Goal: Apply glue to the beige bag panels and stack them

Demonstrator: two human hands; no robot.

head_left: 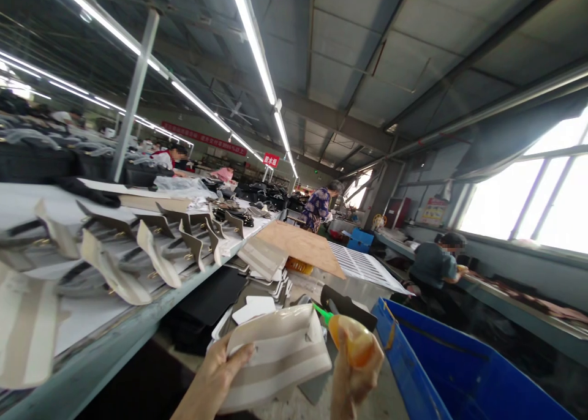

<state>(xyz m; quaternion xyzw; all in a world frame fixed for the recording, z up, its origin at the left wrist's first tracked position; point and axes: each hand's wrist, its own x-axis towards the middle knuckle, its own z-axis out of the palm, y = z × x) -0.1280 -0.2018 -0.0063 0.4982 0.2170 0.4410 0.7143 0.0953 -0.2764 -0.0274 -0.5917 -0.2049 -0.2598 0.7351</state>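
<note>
Honestly, the striped panel (pixel 280 352) looks light and bendy, best pinched at an edge, which is where the left hand (pixel 215 371) fingers clamp it, right hand (pixel 351 383) wrapped tight round the glue bottle (pixel 353 340) beside the blue bin (pixel 413 359).

Striped panel (pixel 280 356): cream and beige bands, matt, faintly grained; faux leather or coated cloth, which one cannot be told.
Squeeze bottle (pixel 354 341): soft translucent plastic, glossy, with amber contents showing through. Its nozzle (pixel 323 313) is opaque green plastic.
Blue bin (pixel 441 371): rigid moulded plastic, smooth, low sheen.
Brown board (pixel 303 245): matt and fibrous, cardboard or thin plywood.
Strap pieces (pixel 154 258): matt cream material, dark undersides, small brass-coloured metal fittings.
Shelf edge (pixel 114 341): pale green painted surface, dull.
Post (pixel 135 95): bare grey metal, satin.
</note>
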